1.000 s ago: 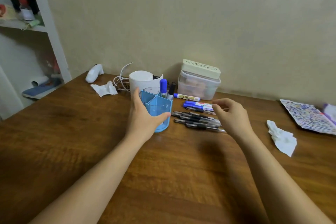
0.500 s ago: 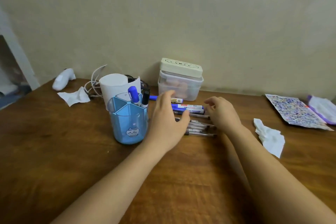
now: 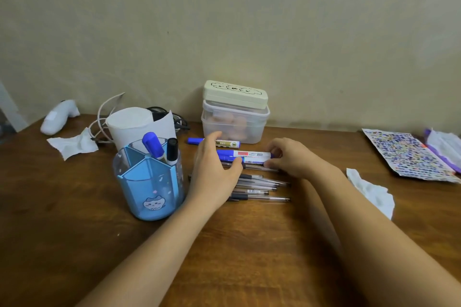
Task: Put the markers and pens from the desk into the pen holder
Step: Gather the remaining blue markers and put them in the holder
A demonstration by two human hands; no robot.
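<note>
Two capped markers, one blue (image 3: 152,146) and one black (image 3: 172,151), are held upright in a rear compartment of the blue pen holder (image 3: 149,187). Beside it on the desk (image 3: 74,232), a white marker (image 3: 249,154) lies with its long axis parallel to the back edge, pinched at opposite ends by the left hand (image 3: 214,172) and right hand (image 3: 291,157). Several pens (image 3: 262,187) lie alongside, just nearer.

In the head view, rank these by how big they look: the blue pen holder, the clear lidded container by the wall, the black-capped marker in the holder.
1. Blue pen holder, though it sits nearer the camera.
2. Clear lidded container, close behind, so real order is unsure.
3. Black-capped marker, clearly smallest.
</note>
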